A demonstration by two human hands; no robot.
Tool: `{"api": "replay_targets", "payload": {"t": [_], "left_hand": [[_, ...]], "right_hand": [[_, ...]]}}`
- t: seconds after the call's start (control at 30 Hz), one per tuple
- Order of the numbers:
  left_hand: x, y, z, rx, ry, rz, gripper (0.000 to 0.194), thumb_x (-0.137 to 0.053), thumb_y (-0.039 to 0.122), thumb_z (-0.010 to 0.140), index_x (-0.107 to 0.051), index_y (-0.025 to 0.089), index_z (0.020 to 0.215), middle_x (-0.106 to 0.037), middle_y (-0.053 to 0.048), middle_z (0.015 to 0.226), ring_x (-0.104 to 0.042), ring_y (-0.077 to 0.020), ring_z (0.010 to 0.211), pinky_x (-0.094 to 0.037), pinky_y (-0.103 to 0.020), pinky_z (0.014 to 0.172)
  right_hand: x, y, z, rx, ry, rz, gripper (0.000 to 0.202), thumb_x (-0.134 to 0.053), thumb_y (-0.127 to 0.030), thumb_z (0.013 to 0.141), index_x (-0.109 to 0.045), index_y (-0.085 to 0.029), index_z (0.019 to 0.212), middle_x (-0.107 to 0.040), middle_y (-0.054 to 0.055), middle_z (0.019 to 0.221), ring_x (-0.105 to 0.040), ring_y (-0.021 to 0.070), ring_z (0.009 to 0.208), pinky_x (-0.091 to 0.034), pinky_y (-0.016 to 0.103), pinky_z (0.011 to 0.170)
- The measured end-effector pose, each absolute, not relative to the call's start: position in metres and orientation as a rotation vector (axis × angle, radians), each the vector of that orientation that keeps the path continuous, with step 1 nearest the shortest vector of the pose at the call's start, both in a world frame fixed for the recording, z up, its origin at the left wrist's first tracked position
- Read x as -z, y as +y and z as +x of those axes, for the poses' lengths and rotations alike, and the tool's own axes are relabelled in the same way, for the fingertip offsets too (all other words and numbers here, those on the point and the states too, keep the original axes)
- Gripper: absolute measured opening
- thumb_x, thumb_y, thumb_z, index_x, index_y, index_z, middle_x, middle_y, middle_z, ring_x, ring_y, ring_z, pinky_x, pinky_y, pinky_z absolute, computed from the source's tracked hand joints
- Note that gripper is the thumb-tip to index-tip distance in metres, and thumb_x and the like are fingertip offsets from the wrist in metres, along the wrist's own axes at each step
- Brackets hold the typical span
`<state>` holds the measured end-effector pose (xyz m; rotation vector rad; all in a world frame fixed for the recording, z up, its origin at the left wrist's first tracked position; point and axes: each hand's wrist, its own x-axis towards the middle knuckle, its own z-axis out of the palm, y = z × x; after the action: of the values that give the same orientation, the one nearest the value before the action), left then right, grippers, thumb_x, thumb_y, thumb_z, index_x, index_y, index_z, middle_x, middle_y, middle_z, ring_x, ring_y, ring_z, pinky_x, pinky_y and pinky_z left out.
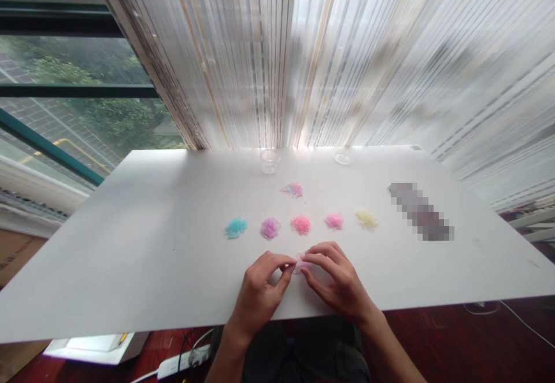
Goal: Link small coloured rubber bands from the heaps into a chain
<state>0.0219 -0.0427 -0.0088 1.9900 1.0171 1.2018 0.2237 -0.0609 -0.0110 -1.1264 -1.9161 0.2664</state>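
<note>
Near the front middle of the table, my left hand (263, 286) has its thumb and forefinger pinched together. My right hand (336, 282) faces it, with thumb and fingertips curved in close. Between the fingertips lies a small pale-pink, partly clear thing (298, 264), too small and covered to name. Just beyond my hands is a row of small loose piles of tiny bead-like bits: a teal pile (236, 227), a purple pile (270, 228), a coral-pink pile (300, 224), a pink pile (334, 220) and a pale yellow pile (366, 220). Behind them sits a mixed pink-and-pale pile (293, 190).
A clear round container (270, 162) and a clear flat disc (342, 158) stand at the white table's (130, 256) back edge. A blurred-out object (420, 212) lies at right. String curtains (277, 53) hang behind. A power strip (184, 361) is below the front edge.
</note>
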Motion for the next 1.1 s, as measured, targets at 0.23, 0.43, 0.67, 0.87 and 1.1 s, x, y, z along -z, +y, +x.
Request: {"api": "replay_targets", "payload": {"t": [0.23,0.43,0.67,0.87,1.1], "left_hand": [[0.003,-0.045,0.023,-1.17,0.994,1.97,0.011,-0.066,0.016,0.097,-0.073,0.022,0.102,-0.076,-0.001,0.093,-0.072,-0.0152,0.087,-0.057,-0.025,0.082],[0.004,-0.046,0.034,-1.12,1.058,1.889,0.013,-0.071,0.021,0.094,-0.072,0.024,0.107,-0.076,0.0,0.095,-0.071,-0.0134,0.081,-0.058,-0.024,0.079],[0.01,-0.046,0.035,-1.137,1.075,1.849,0.017,-0.071,0.022,0.094,-0.071,0.023,0.111,-0.076,-0.001,0.096,-0.068,-0.013,0.076,-0.058,-0.024,0.077],[0.01,-0.046,0.034,-1.175,1.057,1.908,0.011,-0.066,0.019,0.098,-0.074,0.024,0.105,-0.076,-0.001,0.093,-0.069,-0.0132,0.079,-0.057,-0.023,0.077],[0.01,-0.046,0.035,-1.168,1.081,1.961,0.009,-0.066,0.02,0.099,-0.073,0.023,0.102,-0.076,-0.001,0.09,-0.07,-0.0138,0.078,-0.056,-0.024,0.076]], "right_hand": [[0.011,-0.06,0.224,-0.228,-1.856,-1.061,0.023,-0.065,-0.01,0.094,-0.07,-0.026,0.11,-0.07,0.005,0.093,-0.066,0.0208,0.087,-0.06,0.035,0.074],[0.008,-0.06,0.224,-0.252,-1.806,-1.033,0.023,-0.067,-0.006,0.093,-0.07,-0.022,0.108,-0.07,0.005,0.091,-0.066,0.019,0.086,-0.059,0.031,0.072],[0.008,-0.06,0.226,-0.293,-1.816,-1.051,0.018,-0.067,-0.008,0.094,-0.071,-0.022,0.105,-0.07,0.005,0.089,-0.066,0.0185,0.083,-0.059,0.031,0.071],[0.01,-0.06,0.226,-0.328,-1.814,-1.071,0.016,-0.067,-0.01,0.094,-0.071,-0.021,0.105,-0.07,0.005,0.09,-0.067,0.0178,0.084,-0.059,0.03,0.072],[0.008,-0.061,0.227,-0.318,-1.777,-1.09,0.013,-0.067,-0.011,0.094,-0.072,-0.021,0.102,-0.07,0.005,0.088,-0.068,0.0174,0.082,-0.06,0.029,0.072]]}}
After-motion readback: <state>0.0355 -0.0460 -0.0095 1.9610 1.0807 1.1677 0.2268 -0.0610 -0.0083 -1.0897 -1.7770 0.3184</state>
